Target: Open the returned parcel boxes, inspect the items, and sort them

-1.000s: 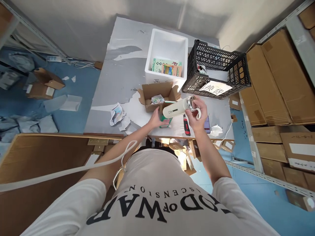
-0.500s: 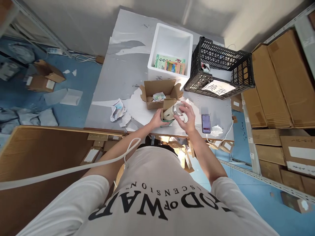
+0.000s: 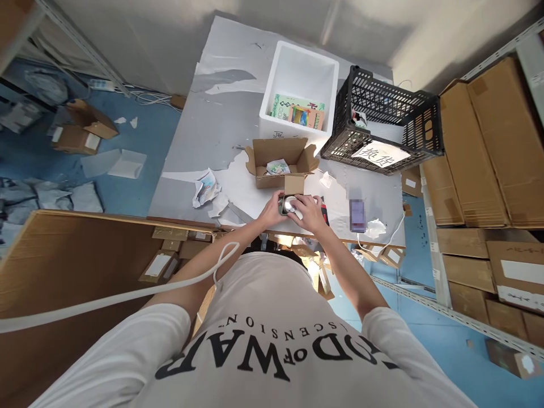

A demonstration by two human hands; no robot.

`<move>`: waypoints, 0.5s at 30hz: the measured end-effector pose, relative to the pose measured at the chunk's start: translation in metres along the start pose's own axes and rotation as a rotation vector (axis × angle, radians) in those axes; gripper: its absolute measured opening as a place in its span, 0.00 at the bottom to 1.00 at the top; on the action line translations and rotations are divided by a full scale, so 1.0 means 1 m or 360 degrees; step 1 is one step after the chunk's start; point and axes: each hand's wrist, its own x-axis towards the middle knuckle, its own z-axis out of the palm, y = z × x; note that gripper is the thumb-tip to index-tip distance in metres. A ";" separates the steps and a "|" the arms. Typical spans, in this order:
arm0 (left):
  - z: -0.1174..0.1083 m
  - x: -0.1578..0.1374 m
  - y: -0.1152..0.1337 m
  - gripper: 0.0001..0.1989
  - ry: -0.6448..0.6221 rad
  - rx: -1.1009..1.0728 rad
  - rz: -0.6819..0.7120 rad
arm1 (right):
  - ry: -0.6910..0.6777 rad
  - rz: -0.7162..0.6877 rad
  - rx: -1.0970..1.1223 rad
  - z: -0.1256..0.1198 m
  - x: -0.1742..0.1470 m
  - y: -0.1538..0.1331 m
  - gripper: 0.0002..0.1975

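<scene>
Flask (image 3: 289,204) stands lid up in a narrow brown carton (image 3: 294,185) at the near edge of the table (image 3: 193,144), in front of the person. Its round lid is a bright, mirror-like silver that catches the light, with a little white showing beside it under the fingers; the rest of the body is hidden by the carton and hands. One plain cardboard flap of the carton stands raised on the far side. The left hand (image 3: 272,213) is clamped on the carton's left side, fingers curled around it. The right hand (image 3: 310,214) lies over the lid, fingers bent and touching it; whether they grip or merely press cannot be told. Just behind is a larger open cardboard box (image 3: 267,181) with a printed packet (image 3: 277,167) inside. A red-and-black utility knife (image 3: 324,214) lies partly hidden beside the right hand.
</scene>
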 end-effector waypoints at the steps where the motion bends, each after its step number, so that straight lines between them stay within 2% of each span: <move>1: 0.002 -0.001 -0.003 0.42 0.0015 -0.0034 -0.0004 | -0.0042 -0.0024 -0.0013 -0.001 0.000 0.001 0.18; 5: 0.008 -0.003 -0.015 0.42 0.0078 -0.0024 0.0038 | -0.0164 -0.0119 0.0023 -0.008 -0.003 0.010 0.28; 7: 0.007 -0.005 -0.017 0.37 0.0036 0.0064 0.0093 | -0.0200 -0.0146 0.0061 -0.012 -0.005 0.015 0.32; 10: 0.003 -0.006 -0.016 0.29 -0.0064 0.0205 0.0169 | -0.0147 -0.0124 0.0150 -0.013 -0.012 0.020 0.31; 12: 0.001 -0.006 -0.014 0.27 -0.0080 0.0256 0.0199 | 0.0027 -0.0023 0.0287 -0.009 -0.018 0.021 0.32; 15: -0.001 -0.006 -0.013 0.27 -0.0071 0.0266 0.0219 | 0.0476 0.0377 0.0578 0.003 -0.026 0.018 0.32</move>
